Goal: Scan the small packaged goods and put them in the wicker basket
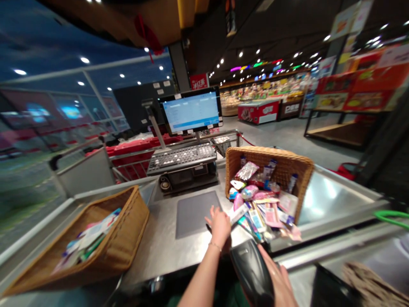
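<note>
Black scanner: the handheld device [251, 266] sits low in view, at the near edge of the tabletop [162, 251], in front of the wearer.
Scanner axis: long axis slants from upper left to lower right; the far end points forward, toward the tabletop, the near end back toward the wearer.
Scanner handling: looks like hard, smooth plastic; probably light to moderate, stiff, a bit slippery on the rounded back; best taken around the narrower body, front left uncovered.
Right hand: the right hand [277, 275] lies along the scanner's right side, fingers closed about it; underside of the grip hidden.
Left hand: the left hand [221, 224] is over the near right corner of the grey mat [194, 213], fingers partly spread; a slim dark tip shows below them, cannot tell whether anything is held.
White packet: slim, pale pack [239, 212] just beside the left hand; contact unclear. Long axis rises to the right, toward the pile.
Packet handling: likely light, fairly stiff, crushable if squeezed; take by the long edges.
Right basket: wicker basket [305, 183] tipped on its side, mouth toward the wearer, small packs [258, 207] spilling out.
Left basket: second wicker basket [128, 238], more packs inside, blurred.
Behind mat: keyboard [183, 158], lit monitor [191, 111].
</note>
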The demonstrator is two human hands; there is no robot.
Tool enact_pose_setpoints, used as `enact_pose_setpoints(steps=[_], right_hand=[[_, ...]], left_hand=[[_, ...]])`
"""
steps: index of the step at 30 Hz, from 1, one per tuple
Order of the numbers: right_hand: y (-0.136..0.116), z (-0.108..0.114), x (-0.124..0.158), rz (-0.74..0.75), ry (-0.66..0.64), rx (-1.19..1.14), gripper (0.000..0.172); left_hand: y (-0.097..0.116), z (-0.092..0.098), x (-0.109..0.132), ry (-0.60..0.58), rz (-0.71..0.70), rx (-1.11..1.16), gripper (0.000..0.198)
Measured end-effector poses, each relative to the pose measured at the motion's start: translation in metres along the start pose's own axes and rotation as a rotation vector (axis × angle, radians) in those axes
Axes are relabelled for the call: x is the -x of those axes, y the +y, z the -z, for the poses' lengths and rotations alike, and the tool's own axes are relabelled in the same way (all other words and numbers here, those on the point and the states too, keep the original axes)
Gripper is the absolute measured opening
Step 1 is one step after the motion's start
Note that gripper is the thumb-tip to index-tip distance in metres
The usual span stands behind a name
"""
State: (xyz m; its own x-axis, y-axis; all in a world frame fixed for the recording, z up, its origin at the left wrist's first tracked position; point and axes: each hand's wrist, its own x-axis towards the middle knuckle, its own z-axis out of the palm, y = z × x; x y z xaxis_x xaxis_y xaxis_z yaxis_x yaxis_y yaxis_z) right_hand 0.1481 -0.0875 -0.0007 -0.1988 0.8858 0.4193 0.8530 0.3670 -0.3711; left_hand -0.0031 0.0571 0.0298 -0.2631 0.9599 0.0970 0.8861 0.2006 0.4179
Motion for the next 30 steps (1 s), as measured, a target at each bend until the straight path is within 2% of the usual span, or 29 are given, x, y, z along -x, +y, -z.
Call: enact_pose_setpoints(steps=[3,6,9,12,18,22,30], right_hand=[[-0.006,0.008,-0.002,0.032,-0.013,-0.022,0.054],[-0.01,0.012,-0.003,0.039,0.009,-0.029,0.05],[-0.013,0.013,-0.004,0.028,0.014,-0.037,0.05],[-0.013,0.013,-0.004,0.036,-0.001,-0.004,0.05],[-0.007,0.007,-0.002,0.036,-0.023,0.064,0.054],[-0.005,0.003,0.0,0.033,-0.029,0.053,0.054],[-0.009,0.006,-0.002,0.037,-0.019,-0.006,0.051]], left_hand=[[-0.015,0.007,-0.002,0.076,0.037,-0.016,0.027],[-0.023,0.012,0.003,0.114,-0.01,-0.024,0.029],[-0.022,0.013,0.01,0.05,-0.121,-0.05,0.025],[-0.016,0.01,0.015,-0.031,-0.142,-0.107,0.034],[-0.014,0.002,0.015,-0.035,-0.166,-0.162,0.026],[-0.019,0.004,0.014,0.011,-0.149,-0.125,0.021],[-0.029,0.022,0.011,0.164,-0.132,-0.109,0.014]])
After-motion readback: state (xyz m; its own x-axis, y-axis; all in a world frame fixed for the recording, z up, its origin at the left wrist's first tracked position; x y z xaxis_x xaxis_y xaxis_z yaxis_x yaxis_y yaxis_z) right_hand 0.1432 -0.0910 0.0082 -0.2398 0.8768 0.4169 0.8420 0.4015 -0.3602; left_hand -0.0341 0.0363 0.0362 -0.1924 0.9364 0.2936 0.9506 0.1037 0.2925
